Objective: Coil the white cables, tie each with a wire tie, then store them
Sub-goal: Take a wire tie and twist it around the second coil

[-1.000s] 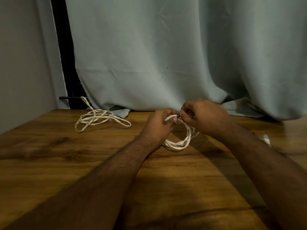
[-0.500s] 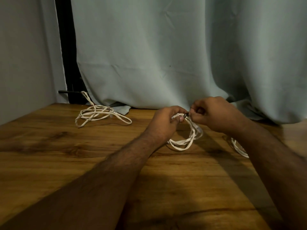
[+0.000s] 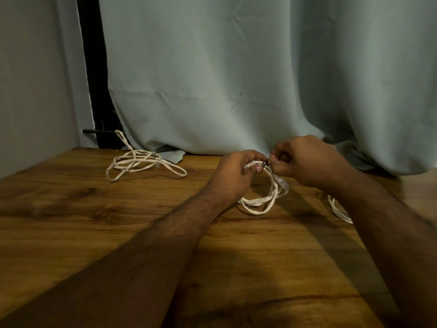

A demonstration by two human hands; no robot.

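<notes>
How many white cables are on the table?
3: a loose cable far left by the curtain, a coiled cable held in both hands, and a third cable partly hidden behind the right forearm.

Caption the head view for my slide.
Both hands twisting a wire tie around a coiled white cable.

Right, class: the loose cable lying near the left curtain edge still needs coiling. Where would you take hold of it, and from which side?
Probably grip the loose cable at the long single loop trailing right, coming from above on the right. That strand lies flat and apart on the table, while the middle is a tangle of overlapping loops and the far end runs up towards the curtain.
</notes>
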